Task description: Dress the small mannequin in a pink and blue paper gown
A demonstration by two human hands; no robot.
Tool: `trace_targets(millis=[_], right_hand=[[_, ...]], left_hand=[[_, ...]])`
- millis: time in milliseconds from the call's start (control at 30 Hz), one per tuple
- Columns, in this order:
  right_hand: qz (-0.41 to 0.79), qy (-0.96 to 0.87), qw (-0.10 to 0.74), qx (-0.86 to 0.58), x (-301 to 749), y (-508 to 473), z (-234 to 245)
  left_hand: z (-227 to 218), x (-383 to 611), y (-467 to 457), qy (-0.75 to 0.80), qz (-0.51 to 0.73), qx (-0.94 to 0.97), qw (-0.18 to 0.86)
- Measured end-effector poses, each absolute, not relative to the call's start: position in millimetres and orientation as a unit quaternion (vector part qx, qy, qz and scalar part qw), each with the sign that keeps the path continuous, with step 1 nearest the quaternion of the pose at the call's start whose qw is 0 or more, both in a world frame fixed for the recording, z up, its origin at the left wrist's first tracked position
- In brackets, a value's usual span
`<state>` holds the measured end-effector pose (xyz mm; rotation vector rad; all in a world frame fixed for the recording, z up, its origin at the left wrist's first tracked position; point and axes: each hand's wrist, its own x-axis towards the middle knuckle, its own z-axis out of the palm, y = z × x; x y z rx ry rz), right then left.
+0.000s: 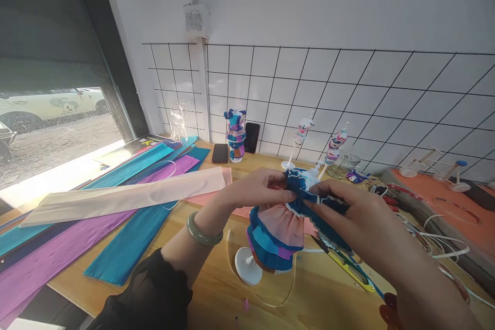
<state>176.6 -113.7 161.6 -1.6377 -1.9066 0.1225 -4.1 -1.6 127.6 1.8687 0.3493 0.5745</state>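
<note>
A small doll dress [281, 227] with a pink upper tier and blue, turquoise and purple ruffles is on a tilted miniature dress form [310, 179] with a round white base [248, 266]. Around its top runs a dark blue crepe-like strip [325, 224] with a white edge, and its loose end hangs at the right. My left hand [266, 188], closed, pinches the dark blue strip at the bodice's left side. Thumb and fingers of my right hand [348, 211] are closed on the same strip at the right side. Part of the bodice is hidden by my fingers.
Long turquoise, purple and cream crepe-like sheets [127, 198] lie at the left. Behind stand a finished doll dress [236, 136], two phones [220, 153] and two slim wrapped stands [303, 131]. A yellow utility knife [350, 269], cords [441, 247] and a glass bowl [344, 165] are at the right.
</note>
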Motion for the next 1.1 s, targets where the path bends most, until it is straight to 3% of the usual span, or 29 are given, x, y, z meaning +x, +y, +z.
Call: trace_targets(millis=[500, 800, 1100], right_hand=[[0.043, -0.693, 0.338, -0.636, 173.9, -113.0, 158.2], [0.142, -0.71, 0.374, -0.579, 182.9, -117.5, 166.4], [0.081, -0.715, 0.348, -0.601, 176.0, -116.2, 167.7]], left_hand=[[130.2, 5.6, -9.4, 0.157, 0.299, 0.723, 0.603], [130.6, 8.1, -9.6, 0.156, 0.299, 0.647, 0.684], [129.4, 9.0, -10.3, 0.171, 0.284, 0.627, 0.705]])
